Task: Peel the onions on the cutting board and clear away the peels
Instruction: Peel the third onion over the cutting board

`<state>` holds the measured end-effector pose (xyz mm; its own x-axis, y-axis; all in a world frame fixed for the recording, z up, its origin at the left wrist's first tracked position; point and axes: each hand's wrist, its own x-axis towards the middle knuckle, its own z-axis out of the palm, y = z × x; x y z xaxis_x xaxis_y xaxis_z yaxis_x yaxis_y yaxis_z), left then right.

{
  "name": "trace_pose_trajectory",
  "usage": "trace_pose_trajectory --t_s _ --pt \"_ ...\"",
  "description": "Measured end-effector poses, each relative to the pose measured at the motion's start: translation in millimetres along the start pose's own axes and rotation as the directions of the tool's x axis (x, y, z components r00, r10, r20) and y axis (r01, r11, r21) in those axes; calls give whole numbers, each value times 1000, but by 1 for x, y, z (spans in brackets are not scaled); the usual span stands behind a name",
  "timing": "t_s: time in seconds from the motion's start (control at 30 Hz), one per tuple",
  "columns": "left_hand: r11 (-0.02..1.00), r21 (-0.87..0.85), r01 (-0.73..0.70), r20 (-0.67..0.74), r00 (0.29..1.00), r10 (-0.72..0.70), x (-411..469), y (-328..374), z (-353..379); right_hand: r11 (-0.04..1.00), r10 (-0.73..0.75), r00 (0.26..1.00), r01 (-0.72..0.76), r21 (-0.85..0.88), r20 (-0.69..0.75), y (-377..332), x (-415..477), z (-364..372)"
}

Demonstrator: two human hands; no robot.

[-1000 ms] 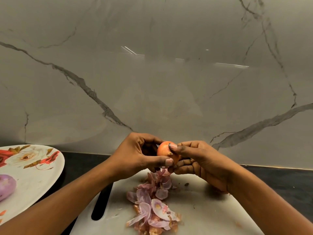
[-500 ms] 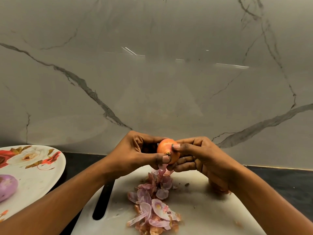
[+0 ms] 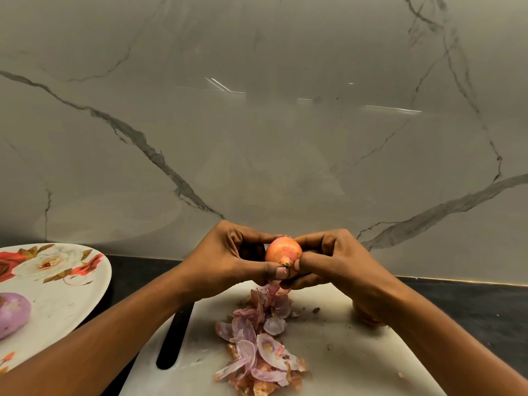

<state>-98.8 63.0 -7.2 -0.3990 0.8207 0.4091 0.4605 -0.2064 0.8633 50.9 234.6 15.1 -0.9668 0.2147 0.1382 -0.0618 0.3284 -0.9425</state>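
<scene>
Tally of things
Two hands, left hand [image 3: 228, 261] and right hand [image 3: 337, 261]; two onions, held onion [image 3: 283, 250] and peeled onion [image 3: 13, 312]; one plate [image 3: 71, 304], one cutting board [image 3: 357, 352], one peel heap [image 3: 257, 352].

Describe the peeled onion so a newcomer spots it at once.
Start at the floral plate at the far left, beside the white cutting board. The peeled onion lies on its near side, partly cut off by the frame edge. It is smooth pale purple, unlike the orange-skinned onion held by the left hand and right hand.
</scene>
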Motion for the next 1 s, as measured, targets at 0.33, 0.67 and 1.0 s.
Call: trace_pose_trajectory --t_s 0.33,0.67,1.0 --pt "1000 -14 -18 -9 1000 18 0 0 -2 999 17 1000 -17 37 -14 1 3 -1" --pt "1000 11 -18 6 1000 18 0 -2 -2 998 -50 998 49 -50 -35 4 3 3" --pt "999 -23 25 -39 999 -26 1 2 -4 991 -113 993 109 -74 -42 6 4 -2"
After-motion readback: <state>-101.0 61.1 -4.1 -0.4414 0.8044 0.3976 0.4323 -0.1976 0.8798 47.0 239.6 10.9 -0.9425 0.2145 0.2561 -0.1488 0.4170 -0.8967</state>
